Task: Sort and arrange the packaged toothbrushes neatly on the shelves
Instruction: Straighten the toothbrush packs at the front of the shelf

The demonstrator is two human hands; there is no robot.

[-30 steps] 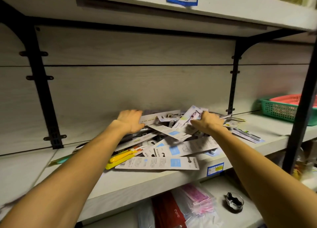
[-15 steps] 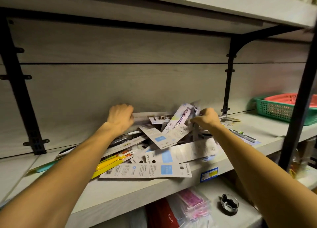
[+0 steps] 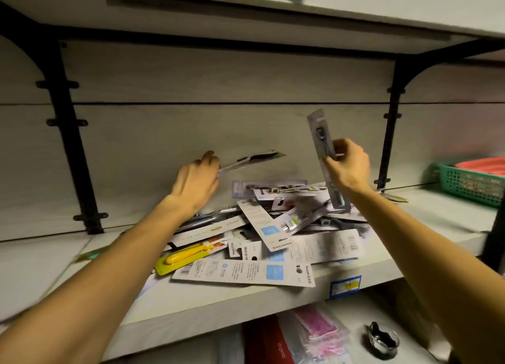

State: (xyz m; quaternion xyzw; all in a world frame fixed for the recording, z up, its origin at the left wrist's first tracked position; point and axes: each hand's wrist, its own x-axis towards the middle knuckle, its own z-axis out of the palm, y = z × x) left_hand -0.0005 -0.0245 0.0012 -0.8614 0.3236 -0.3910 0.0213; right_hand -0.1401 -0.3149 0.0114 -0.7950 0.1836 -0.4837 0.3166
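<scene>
Gripping a grey toothbrush pack [image 3: 325, 155] nearly upright above the pile, the right hand [image 3: 347, 166] has fingers and thumb curled round its middle, while the left hand [image 3: 196, 183] pinches the near end of a flat pack [image 3: 254, 160] with a dark brush, held level just off the back wall. Below both hands a loose heap of toothbrush packs [image 3: 262, 240] lies on the middle shelf [image 3: 191, 303], a yellow one [image 3: 185, 257] at its left, possibly a child's brush. Far right stands a green basket [image 3: 470, 183].
</scene>
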